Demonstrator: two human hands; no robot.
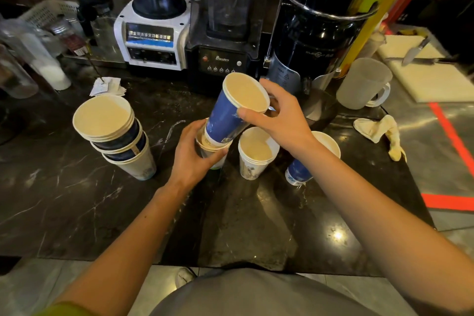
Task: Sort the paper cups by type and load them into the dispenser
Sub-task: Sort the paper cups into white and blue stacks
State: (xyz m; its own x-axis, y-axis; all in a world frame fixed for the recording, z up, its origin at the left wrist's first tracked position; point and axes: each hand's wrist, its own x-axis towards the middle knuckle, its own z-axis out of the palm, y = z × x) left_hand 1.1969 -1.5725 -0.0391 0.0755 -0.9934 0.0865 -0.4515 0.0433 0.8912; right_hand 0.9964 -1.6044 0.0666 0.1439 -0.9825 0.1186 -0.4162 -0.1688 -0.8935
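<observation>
Tilting up and away from the person, the tall blue paper cup (232,113) sits nested in the white cup stack (211,152) that the left hand (195,156) wraps; the right hand (278,118) pinches its rim above the bench (77,200), nearer to pull along its axis.

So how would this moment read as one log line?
left hand: holds stack | right hand: lifts blue cup | counter: three other stacks

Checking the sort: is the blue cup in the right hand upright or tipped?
Tipped. The blue cup leans right, its base seated in the cup stack the left hand holds.
</observation>
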